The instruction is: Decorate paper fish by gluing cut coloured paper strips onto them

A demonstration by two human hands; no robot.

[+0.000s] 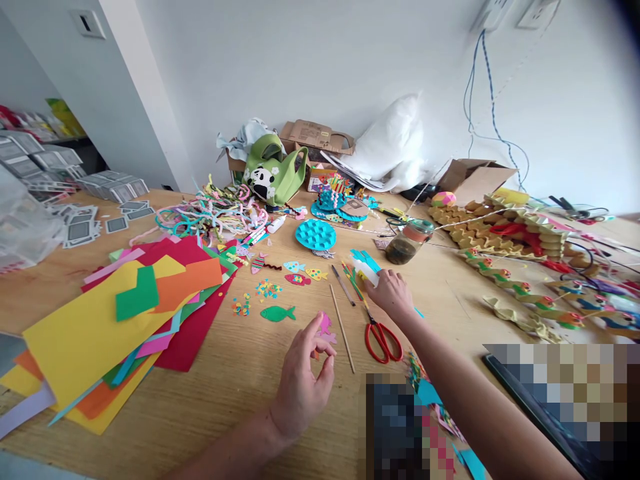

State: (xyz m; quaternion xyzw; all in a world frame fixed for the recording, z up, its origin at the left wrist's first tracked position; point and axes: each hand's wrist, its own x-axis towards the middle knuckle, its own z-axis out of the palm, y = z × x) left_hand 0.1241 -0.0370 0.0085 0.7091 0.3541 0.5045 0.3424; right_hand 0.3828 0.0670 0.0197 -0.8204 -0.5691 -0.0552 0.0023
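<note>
My right hand [393, 293] is closed around a small white glue bottle [365, 272], which lies low over the table with its nozzle pointing away. My left hand [304, 377] hovers above the wood with curved fingers apart and nothing visible in them. Just beyond it are pink paper fish [325, 323], partly covered by the fingers. A green paper fish [277, 313] lies to the left, with smaller decorated fish [299, 280] behind it. Between the hands rest a wooden stick [342, 329], a pen [343, 285] and red-handled scissors [383, 342].
Stacked coloured paper [95, 313] covers the left side. Tiny paper dots [269, 289] lie near the fish. Farther back are a blue bumpy disc [315, 235], a jar of dark liquid [409, 242] and a green panda bag [275, 175]. Egg cartons [493, 230] stand at right.
</note>
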